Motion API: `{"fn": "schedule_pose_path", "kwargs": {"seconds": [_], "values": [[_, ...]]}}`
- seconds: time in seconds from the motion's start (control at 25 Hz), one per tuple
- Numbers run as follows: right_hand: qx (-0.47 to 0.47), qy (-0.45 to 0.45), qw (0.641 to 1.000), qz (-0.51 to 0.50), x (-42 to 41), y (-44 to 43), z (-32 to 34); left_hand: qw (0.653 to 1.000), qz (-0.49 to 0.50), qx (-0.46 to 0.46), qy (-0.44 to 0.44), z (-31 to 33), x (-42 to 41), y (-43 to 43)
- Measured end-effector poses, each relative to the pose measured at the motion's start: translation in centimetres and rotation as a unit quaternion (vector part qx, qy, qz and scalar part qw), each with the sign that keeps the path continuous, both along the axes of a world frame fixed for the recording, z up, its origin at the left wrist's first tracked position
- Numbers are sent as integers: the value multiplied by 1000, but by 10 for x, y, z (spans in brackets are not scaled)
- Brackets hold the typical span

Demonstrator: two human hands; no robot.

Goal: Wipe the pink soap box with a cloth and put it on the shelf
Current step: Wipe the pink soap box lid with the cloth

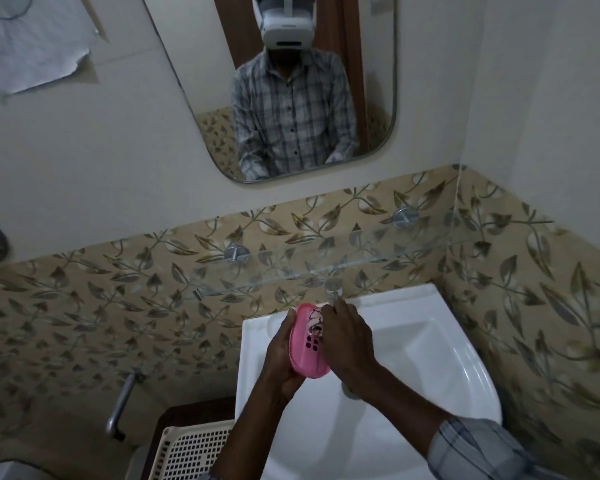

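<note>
Over the sink (pixel 413 341), fingers (pixel 286 323) of the left hand (pixel 279 355) clasp the pink soap box (pixel 307 358); the right hand (pixel 349 344) pinches a cloth (pixel 314 322) against it.

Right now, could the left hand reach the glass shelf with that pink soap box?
Probably yes. The left hand grips the pink soap box just below the glass shelf, and nothing shows between them; the right hand only holds a cloth against it.
</note>
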State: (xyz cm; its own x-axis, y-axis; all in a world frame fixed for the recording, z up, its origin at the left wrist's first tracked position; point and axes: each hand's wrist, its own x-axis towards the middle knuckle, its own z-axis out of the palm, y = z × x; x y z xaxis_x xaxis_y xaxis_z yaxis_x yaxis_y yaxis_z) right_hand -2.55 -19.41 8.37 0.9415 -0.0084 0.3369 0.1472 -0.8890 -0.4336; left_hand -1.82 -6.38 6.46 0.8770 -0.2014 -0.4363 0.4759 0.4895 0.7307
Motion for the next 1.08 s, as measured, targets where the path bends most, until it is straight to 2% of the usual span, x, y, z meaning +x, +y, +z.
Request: {"fn": "schedule_pose_path", "kwargs": {"seconds": [0.08, 0.16, 0.2, 0.24, 0.28, 0.32, 0.36, 0.44, 0.52, 0.56, 0.64, 0.76, 0.88, 1.0, 1.08], "values": [[51, 156, 985, -53, -4, 14, 9, 998, 23, 60, -20, -11, -3, -6], [168, 249, 953, -40, -4, 13, 8, 995, 54, 78, -38, -14, -4, -7], [265, 296, 917, -34, -1, 5, 10, 994, 60, 80, -39, -14, -2, -6], [373, 333, 866, -32, 1, -7, 13, 995, 55, 82, -34, -13, 0, -3], [451, 335, 827, -33, 2, -19, 13, 996, 40, 82, -23, -11, 3, 0], [492, 297, 817, -42, 4, -31, 15, 997, 20, 79, -11, -7, 5, 4], [480, 223, 847, -38, 6, -41, 17, 997, 5, 74, 2, -5, 6, 5], [375, 85, 922, 34, 4, -44, 20, 998, -23, 64, 15, -3, 8, 2], [261, -10, 955, 140, -13, -22, 10, 998, -46, 43, 20, -3, 9, -4], [210, -64, 957, 187, -26, -10, -4, 998, -51, 27, 36, -1, 10, -7], [163, -154, 930, 290, -38, -15, -28, 996, -65, 8, 59, 3, 9, -5], [79, -203, 878, 426, -20, -59, -35, 990, -114, -1, 82, 8, 8, 4], [43, -225, 886, 403, -7, -56, -40, 988, -124, -27, 88, 16, 13, 8], [19, -251, 865, 434, -1, -45, -41, 986, -139, -23, 85, 17, 14, 15], [4, -254, 883, 395, 5, -53, -35, 984, -149, -29, 90, 16, 12, 23]]}}
